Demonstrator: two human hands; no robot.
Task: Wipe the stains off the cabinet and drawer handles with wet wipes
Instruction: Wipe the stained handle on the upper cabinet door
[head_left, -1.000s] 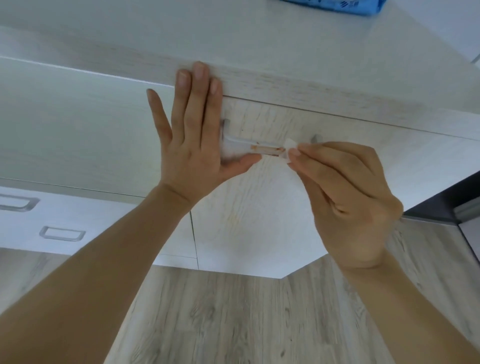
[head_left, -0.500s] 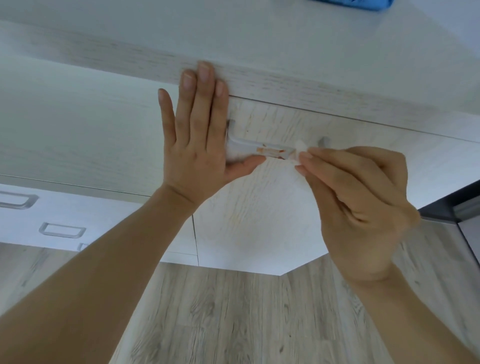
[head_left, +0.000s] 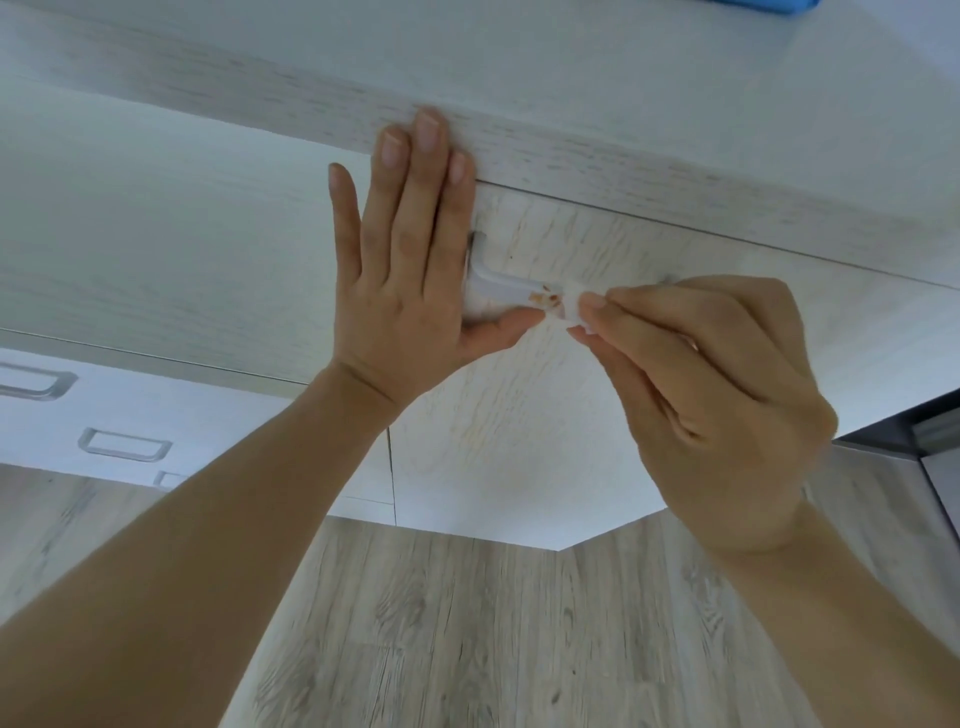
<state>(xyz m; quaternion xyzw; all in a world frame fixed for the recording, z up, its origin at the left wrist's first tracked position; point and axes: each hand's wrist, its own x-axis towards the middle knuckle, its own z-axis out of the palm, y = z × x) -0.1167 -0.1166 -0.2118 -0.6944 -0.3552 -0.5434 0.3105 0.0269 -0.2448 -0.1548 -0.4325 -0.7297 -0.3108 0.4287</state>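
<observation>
1. The right hand (head_left: 727, 410) is pinching a small folded wet wipe (head_left: 570, 312) between thumb and fingertips and pressing it onto the cabinet handle (head_left: 506, 288). The left hand (head_left: 410, 270) is lying flat with straight fingers on the cabinet door (head_left: 519, 415), its thumb stretched out under the handle's left end, bracing rather than gripping.
2. The wipe is now sitting nearer the middle of the handle bar than a second ago; the right hand has slid leftward along it, closing most of the gap to the left thumb.
3. Orange-brown stains (head_left: 544, 298) are still showing on the bar just left of the wipe, so this handle looks only partly cleaned and the stroke probably needs to carry on over that patch.
4. The handle's right post, visible in both earlier pictures, is now almost hidden behind the right hand.
5. The left hand is keeping the same flat pose as before, fingertips reaching the edge of the desk (head_left: 675, 171) above the door.
6. Further out, the drawer handles (head_left: 124, 445) at lower left are waiting; whether they carry stains cannot be told from here.
7. A blue object (head_left: 763, 5) on the desk top is slipping almost out of view at the upper edge, compared with a second ago.
</observation>
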